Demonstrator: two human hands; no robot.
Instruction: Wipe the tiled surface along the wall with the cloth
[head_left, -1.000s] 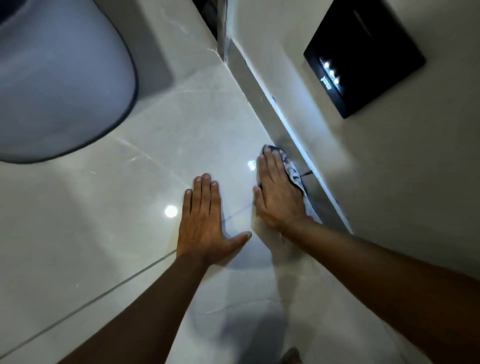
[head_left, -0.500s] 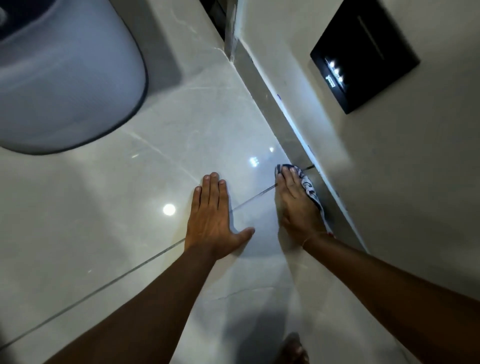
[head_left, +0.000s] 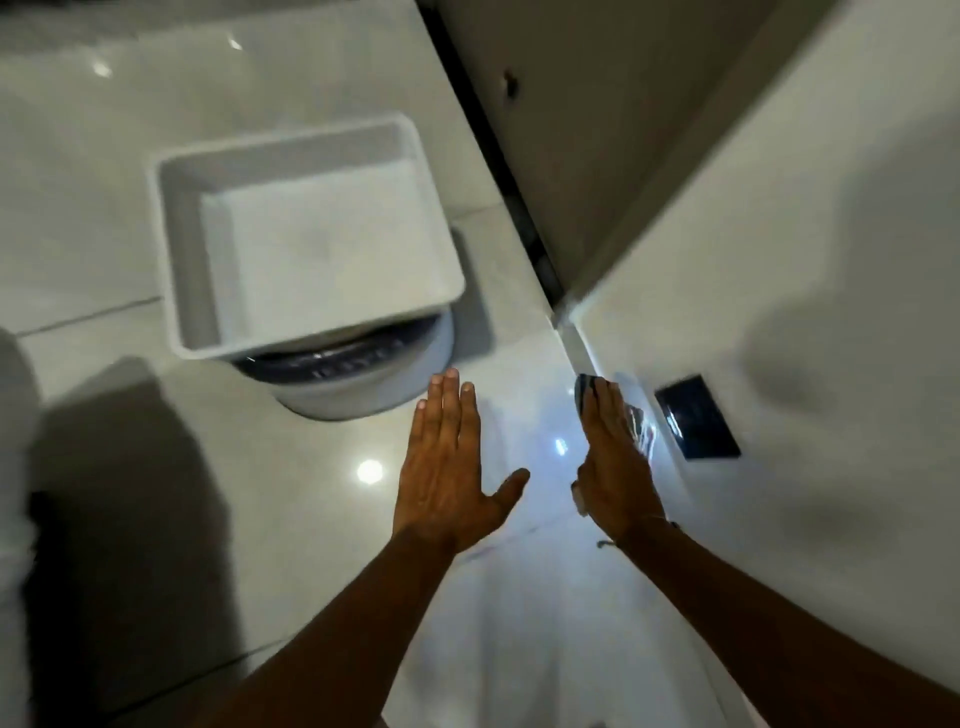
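My right hand presses flat on a dark blue and white patterned cloth, which lies on the glossy pale tiled surface right where it meets the wall. Only the cloth's edges show past my fingertips and along the wall side of the hand. My left hand rests flat on the tiles to the left, fingers together, thumb spread, holding nothing.
A white square tub sits tilted on a round white and dark device just beyond my left hand. A black plate is set in the wall beside the cloth. A dark gap runs along the wall farther on.
The view has swung up and forward, bringing the white tub and the round device into sight. My right hand has slid the cloth along the wall, level with the black plate.
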